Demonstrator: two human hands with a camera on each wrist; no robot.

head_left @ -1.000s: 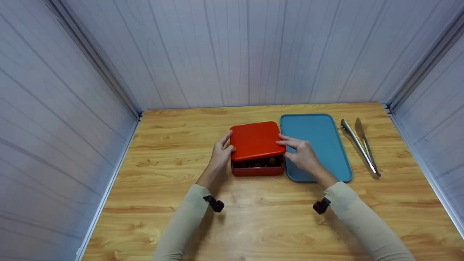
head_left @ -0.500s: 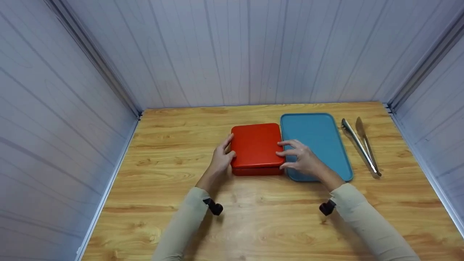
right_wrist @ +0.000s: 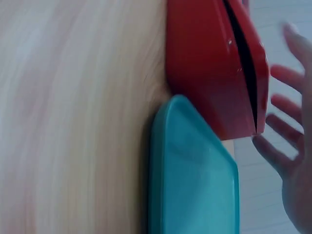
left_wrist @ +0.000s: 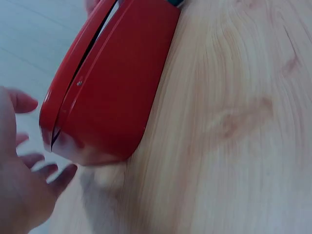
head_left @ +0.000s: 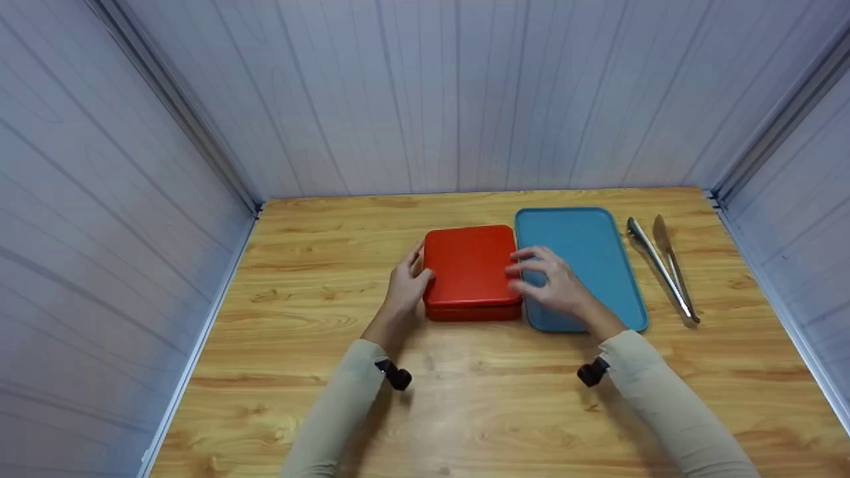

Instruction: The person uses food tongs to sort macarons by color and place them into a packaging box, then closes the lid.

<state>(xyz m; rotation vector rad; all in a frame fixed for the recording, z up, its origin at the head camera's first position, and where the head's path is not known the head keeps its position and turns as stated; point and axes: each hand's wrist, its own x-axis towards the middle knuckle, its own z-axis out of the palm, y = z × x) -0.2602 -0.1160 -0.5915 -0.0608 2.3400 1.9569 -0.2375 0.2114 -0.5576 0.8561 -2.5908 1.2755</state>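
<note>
A square red box (head_left: pixel 474 312) stands on the wooden table, its bright red lid (head_left: pixel 470 265) lying on top. Both wrist views show a dark gap between lid and box walls, wider on the right side. My left hand (head_left: pixel 405 285) is at the left side, thumb by the lid's edge; in the left wrist view its fingers are loosely spread beside the box (left_wrist: pixel 117 92). At the lid's right edge is my right hand (head_left: pixel 554 284), slightly blurred, with bent, spread fingers and nothing held. The box's contents are hidden.
A blue tray (head_left: pixel 578 245) lies close against the box's right side. Further right are metal tongs (head_left: pixel 657 265) with arms spread. Pale panel walls (head_left: pixel 458 99) enclose the table (head_left: pixel 319 265) at the back and sides.
The lid's raised front edge has come down over the box, hiding the dark round things inside. My right hand's fingers have shifted and spread at the right edge; my left hand has barely moved.
</note>
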